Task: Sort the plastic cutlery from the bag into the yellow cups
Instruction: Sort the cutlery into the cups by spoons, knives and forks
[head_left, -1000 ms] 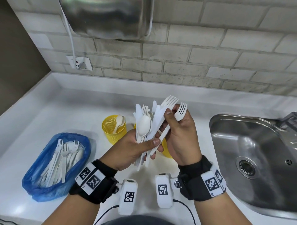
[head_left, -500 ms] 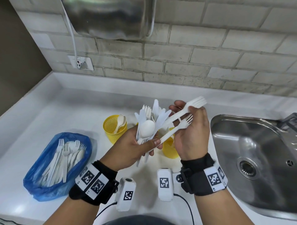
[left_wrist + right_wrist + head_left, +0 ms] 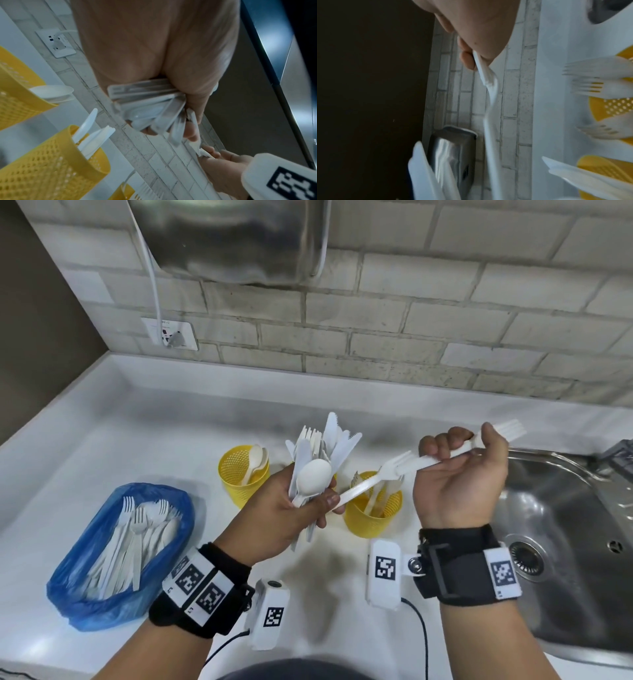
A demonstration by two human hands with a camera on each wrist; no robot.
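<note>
Since half a second ago the right hand [image 3: 459, 477] has drawn away toward 3 o'clock, pulling two white forks [image 3: 445, 455] out of the bunch. Its grip is clamped on them: fingers curled over the handles, one fork's tines pointing right toward the sink [image 3: 565, 508], the other's tines pointing left above the nearer yellow cup [image 3: 373, 518]. The left hand [image 3: 284, 518], at 9 o'clock of the right, has its grip clamped on a fanned bundle of cutlery [image 3: 317, 463], with a spoon bowl in front and knives and forks standing up behind; one long handle slants from its fingertips toward the right hand. Just below the hands, the nearer yellow cup holds forks; the yellow cup at 10 o'clock [image 3: 239, 474] holds spoons. Farther out at 8 o'clock, the blue bag [image 3: 102, 594] lies on the white counter [image 3: 154, 446] with more cutlery inside.
</note>
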